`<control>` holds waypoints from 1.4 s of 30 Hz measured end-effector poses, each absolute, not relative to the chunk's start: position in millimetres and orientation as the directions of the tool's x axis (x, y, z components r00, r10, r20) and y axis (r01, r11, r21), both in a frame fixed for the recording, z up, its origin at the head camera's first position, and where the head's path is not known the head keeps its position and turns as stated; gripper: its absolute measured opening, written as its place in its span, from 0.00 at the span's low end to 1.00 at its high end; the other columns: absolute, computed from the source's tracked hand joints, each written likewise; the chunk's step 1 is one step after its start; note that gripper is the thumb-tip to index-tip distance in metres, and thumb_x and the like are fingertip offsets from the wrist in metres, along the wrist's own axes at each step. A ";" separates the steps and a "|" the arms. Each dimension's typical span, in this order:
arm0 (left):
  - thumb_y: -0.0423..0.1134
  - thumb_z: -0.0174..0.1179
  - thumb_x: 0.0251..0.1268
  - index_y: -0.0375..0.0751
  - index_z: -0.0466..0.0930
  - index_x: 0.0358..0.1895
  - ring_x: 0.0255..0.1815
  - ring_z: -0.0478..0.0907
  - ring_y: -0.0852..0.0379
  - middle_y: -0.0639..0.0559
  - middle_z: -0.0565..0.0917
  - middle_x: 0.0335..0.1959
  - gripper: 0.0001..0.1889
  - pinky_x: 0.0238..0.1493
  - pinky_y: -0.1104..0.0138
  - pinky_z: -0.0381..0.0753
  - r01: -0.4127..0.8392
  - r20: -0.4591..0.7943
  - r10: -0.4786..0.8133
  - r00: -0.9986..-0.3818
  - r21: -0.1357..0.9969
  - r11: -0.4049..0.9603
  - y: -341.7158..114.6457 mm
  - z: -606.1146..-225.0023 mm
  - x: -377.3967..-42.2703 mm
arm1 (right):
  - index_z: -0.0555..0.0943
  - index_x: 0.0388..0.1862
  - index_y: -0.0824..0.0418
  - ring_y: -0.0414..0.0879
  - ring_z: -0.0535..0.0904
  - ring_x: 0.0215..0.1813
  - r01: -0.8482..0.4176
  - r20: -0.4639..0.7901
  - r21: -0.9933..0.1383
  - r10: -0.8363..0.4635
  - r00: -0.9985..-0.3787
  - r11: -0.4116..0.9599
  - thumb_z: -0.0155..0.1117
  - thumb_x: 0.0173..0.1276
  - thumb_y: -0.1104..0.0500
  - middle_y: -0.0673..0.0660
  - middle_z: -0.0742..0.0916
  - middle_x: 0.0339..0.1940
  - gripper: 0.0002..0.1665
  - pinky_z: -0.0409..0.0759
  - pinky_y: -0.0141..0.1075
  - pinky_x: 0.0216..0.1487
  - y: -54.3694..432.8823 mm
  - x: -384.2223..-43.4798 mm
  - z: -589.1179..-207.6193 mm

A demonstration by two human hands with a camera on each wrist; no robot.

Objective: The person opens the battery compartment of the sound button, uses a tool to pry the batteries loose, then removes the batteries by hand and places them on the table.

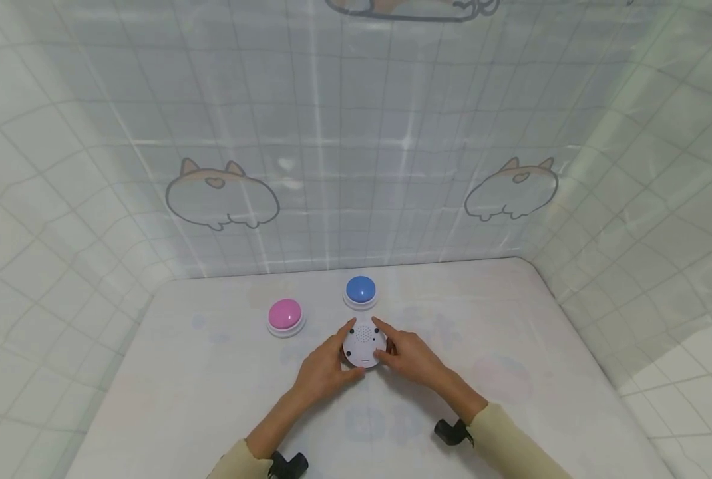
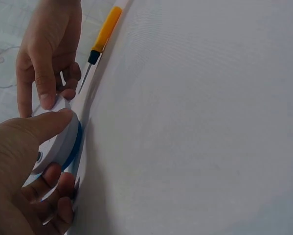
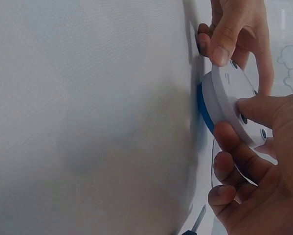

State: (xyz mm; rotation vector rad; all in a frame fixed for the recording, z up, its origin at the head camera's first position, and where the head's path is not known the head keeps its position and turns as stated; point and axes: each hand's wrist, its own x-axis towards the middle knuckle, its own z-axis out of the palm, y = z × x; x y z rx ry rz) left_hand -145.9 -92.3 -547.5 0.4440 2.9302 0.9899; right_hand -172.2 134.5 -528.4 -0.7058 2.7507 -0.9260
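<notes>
Both hands hold a round white push button [image 1: 364, 349] that is turned upside down, its underside with a speaker grille and dark corner holes facing up. Its blue dome [image 3: 205, 108] faces the table in the right wrist view. My left hand [image 1: 323, 372] grips the left rim, thumb at the near edge and index finger at the far edge. Opposite it, my right hand [image 1: 414, 359] holds the right rim, with the thumb on the underside. A screwdriver [image 2: 106, 30] with a yellow handle lies beyond the right hand in the left wrist view.
Behind the held button stands a blue-domed button [image 1: 360, 291], dome up. A pink-domed button [image 1: 285, 315] sits to its left. The white table [image 1: 212, 386] is bounded by tile-patterned sheeting [image 1: 356, 199] at the back and sides.
</notes>
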 end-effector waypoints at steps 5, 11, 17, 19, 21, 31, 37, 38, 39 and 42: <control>0.59 0.75 0.52 0.64 0.50 0.81 0.48 0.80 0.52 0.45 0.79 0.63 0.54 0.48 0.51 0.81 0.244 0.037 0.275 -0.961 0.580 0.777 -89.8 -548.3 -148.7 | 0.62 0.80 0.53 0.36 0.71 0.26 -0.369 -0.012 -0.592 -0.466 -0.885 0.717 0.68 0.70 0.49 0.43 0.77 0.25 0.43 0.72 0.30 0.27 133.7 -172.7 -530.1; 0.62 0.74 0.52 0.65 0.51 0.80 0.39 0.75 0.56 0.46 0.81 0.58 0.54 0.39 0.56 0.80 0.258 0.047 0.280 -0.959 0.558 0.789 -89.2 -550.2 -150.6 | 0.62 0.80 0.54 0.36 0.71 0.27 -0.362 -0.016 -0.595 -0.460 -0.888 0.718 0.69 0.69 0.47 0.43 0.78 0.26 0.45 0.72 0.30 0.28 133.5 -172.6 -530.6; 0.64 0.73 0.51 0.62 0.54 0.80 0.33 0.72 0.59 0.52 0.81 0.45 0.53 0.33 0.61 0.75 0.258 0.057 0.274 -0.960 0.555 0.791 -87.9 -549.7 -150.6 | 0.62 0.79 0.53 0.38 0.72 0.33 -0.375 -0.001 -0.532 -0.443 -0.896 0.759 0.70 0.67 0.44 0.44 0.78 0.32 0.47 0.73 0.32 0.34 132.8 -171.2 -529.5; 0.64 0.73 0.50 0.62 0.55 0.80 0.31 0.70 0.61 0.56 0.78 0.38 0.53 0.30 0.64 0.71 0.256 0.059 0.270 -0.961 0.552 0.793 -87.5 -549.6 -150.5 | 0.62 0.80 0.51 0.38 0.72 0.36 -0.374 0.003 -0.496 -0.429 -0.903 0.784 0.71 0.66 0.42 0.45 0.78 0.36 0.47 0.74 0.34 0.37 131.8 -170.5 -529.4; 0.64 0.74 0.50 0.62 0.56 0.79 0.29 0.69 0.62 0.58 0.74 0.34 0.53 0.28 0.66 0.69 0.253 0.061 0.263 -0.963 0.549 0.797 -86.9 -549.5 -150.4 | 0.62 0.79 0.48 0.39 0.72 0.38 -0.373 0.008 -0.462 -0.417 -0.909 0.805 0.71 0.65 0.40 0.47 0.78 0.40 0.48 0.76 0.36 0.40 130.6 -170.1 -529.8; 0.65 0.73 0.50 0.61 0.58 0.78 0.27 0.68 0.63 0.59 0.72 0.30 0.51 0.25 0.68 0.67 0.257 0.077 0.256 -0.964 0.526 0.811 -85.6 -550.0 -151.5 | 0.74 0.65 0.47 0.38 0.76 0.41 -0.442 0.133 -0.310 -0.422 -0.897 0.842 0.74 0.61 0.39 0.48 0.83 0.48 0.37 0.81 0.36 0.45 125.5 -166.8 -529.5; 0.66 0.72 0.50 0.60 0.59 0.78 0.28 0.68 0.63 0.59 0.72 0.30 0.51 0.26 0.68 0.67 0.253 0.074 0.253 -0.965 0.529 0.810 -85.8 -550.0 -153.2 | 0.79 0.60 0.48 0.41 0.80 0.41 -0.514 0.225 -0.152 -0.477 -0.850 0.844 0.72 0.60 0.35 0.47 0.85 0.45 0.33 0.81 0.38 0.46 125.9 -166.9 -528.8; 0.66 0.72 0.50 0.60 0.59 0.78 0.28 0.68 0.63 0.59 0.72 0.30 0.51 0.26 0.68 0.67 0.251 0.072 0.252 -0.965 0.530 0.810 -86.0 -549.9 -153.5 | 0.80 0.60 0.48 0.41 0.80 0.42 -0.526 0.240 -0.128 -0.488 -0.839 0.841 0.72 0.60 0.35 0.47 0.85 0.45 0.33 0.81 0.38 0.47 126.1 -167.3 -529.0; 0.67 0.72 0.50 0.60 0.59 0.78 0.28 0.68 0.63 0.60 0.72 0.30 0.51 0.26 0.68 0.67 0.249 0.071 0.251 -0.966 0.530 0.811 -86.1 -549.8 -153.7 | 0.80 0.59 0.48 0.41 0.80 0.42 -0.536 0.255 -0.107 -0.497 -0.829 0.838 0.72 0.60 0.34 0.47 0.85 0.45 0.32 0.81 0.39 0.48 126.3 -167.5 -529.0; 0.67 0.71 0.50 0.60 0.59 0.78 0.28 0.68 0.63 0.60 0.72 0.31 0.51 0.26 0.68 0.67 0.246 0.065 0.251 -0.966 0.530 0.811 -86.1 -549.7 -154.1 | 0.82 0.57 0.49 0.41 0.79 0.41 -0.565 0.301 -0.065 -0.523 -0.797 0.823 0.71 0.60 0.34 0.46 0.85 0.43 0.32 0.81 0.40 0.48 127.0 -168.6 -529.2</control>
